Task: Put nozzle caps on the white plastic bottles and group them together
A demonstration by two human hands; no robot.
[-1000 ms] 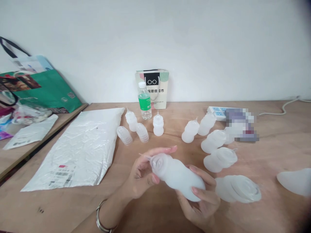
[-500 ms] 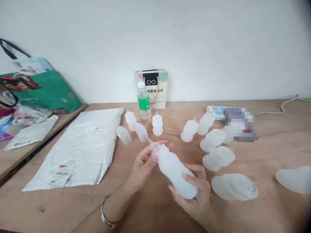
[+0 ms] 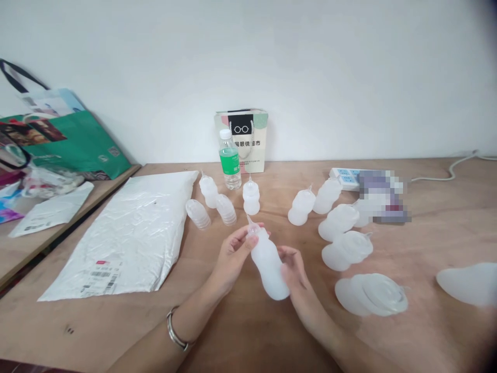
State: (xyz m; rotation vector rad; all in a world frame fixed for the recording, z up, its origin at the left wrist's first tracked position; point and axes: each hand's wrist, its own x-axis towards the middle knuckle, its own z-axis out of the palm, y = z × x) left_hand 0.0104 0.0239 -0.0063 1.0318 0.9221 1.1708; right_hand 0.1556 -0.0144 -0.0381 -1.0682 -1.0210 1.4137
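A frosted white squeeze bottle [image 3: 270,269] leans in front of me, its neck up and to the left, with a clear pointed nozzle cap [image 3: 253,228] at the neck. My left hand [image 3: 237,251] pinches the cap and neck between thumb and fingers. Around the lower side of the bottle, my right hand [image 3: 294,272] is closed, thumb in front and some fingers hidden behind. Whether the cap is fully seated I cannot tell. Beyond my left hand lie two stacks of clear ribbed caps [image 3: 198,214]. A smaller capped bottle [image 3: 251,198] stands upright behind the held one.
Several frosted bottles [image 3: 347,250] with nozzles stand to the right, and another bottle [image 3: 468,283] is near the right edge. A white plastic mailer [image 3: 128,233] covers the left side. A water bottle [image 3: 230,166], a paper bag [image 3: 258,155] and a power strip [image 3: 345,178] are at the back.
The held bottle has swung more upright, its base moving left and slightly up. My right hand has moved from its base to its side; my left hand keeps the neck end.
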